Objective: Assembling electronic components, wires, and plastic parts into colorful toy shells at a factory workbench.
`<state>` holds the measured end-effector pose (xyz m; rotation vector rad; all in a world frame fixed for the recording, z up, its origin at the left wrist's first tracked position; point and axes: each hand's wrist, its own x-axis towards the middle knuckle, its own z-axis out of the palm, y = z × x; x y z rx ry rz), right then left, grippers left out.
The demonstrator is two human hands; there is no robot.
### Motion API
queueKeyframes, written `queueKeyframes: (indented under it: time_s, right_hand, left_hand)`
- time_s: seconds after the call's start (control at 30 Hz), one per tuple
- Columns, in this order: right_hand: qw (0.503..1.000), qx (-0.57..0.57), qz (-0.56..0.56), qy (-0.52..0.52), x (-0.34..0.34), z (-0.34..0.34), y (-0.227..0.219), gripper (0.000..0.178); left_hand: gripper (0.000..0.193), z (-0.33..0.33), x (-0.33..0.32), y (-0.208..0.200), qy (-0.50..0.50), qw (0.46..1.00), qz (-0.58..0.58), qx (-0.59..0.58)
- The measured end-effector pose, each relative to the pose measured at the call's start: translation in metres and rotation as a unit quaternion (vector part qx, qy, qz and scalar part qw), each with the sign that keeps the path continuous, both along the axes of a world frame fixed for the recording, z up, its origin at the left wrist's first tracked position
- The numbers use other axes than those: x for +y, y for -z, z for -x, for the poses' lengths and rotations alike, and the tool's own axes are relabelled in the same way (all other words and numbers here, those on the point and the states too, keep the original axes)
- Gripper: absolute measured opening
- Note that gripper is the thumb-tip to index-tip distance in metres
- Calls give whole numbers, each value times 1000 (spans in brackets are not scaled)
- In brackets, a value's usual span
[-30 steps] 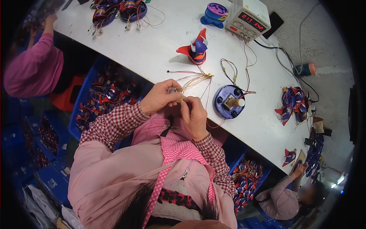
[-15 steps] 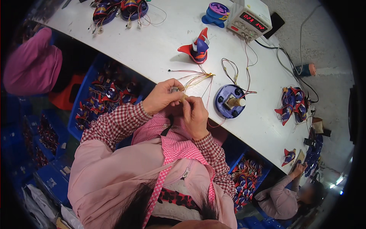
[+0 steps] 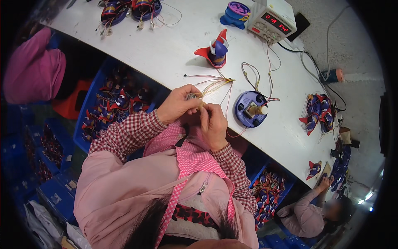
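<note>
Thin wires run from beside the red-and-purple toy across the tabletop to the left hand, its fingers curled round a small silvery part. Just beside it, the right hand pinches what look like wire ends. Keeping the wires slack would suit such fine work.

Thin wires, yellow, red and pale, fan out in a loose bundle left of the purple round base; they meet at a yellowish junction lying just beyond the base's upper left; one strand stretches farther left of it to a black tip; a small silvery part, partly covered, is held well to the base's left.
</note>
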<state>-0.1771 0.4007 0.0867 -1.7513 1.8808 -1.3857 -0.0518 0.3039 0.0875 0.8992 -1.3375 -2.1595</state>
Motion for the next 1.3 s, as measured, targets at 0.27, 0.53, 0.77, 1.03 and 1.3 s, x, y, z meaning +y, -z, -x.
queueKeyframes:
  time_s: [0.27,0.53,0.77,1.03,1.3]
  right_hand:
    - [1000,1,1,1,-1,-1,-2,9]
    - [1000,12,10,0,0,-3,2,10]
    - [999,-4,-38,-2,2,1,-9,19]
    - [990,59,37,124,61,76,-38,38]
    - [987,-41,-51,146,35,115,-41,41]
  left_hand:
    - [16,0,0,2,-2,1000,-2,-2]
    - [16,-2,1,5,-5,1000,-4,2]
    - [17,-3,-19,3,20,996,75,-34]
    - [38,-24,-70,-5,-46,717,650,-248]
    - [99,88,17,-20,73,783,617,-31]
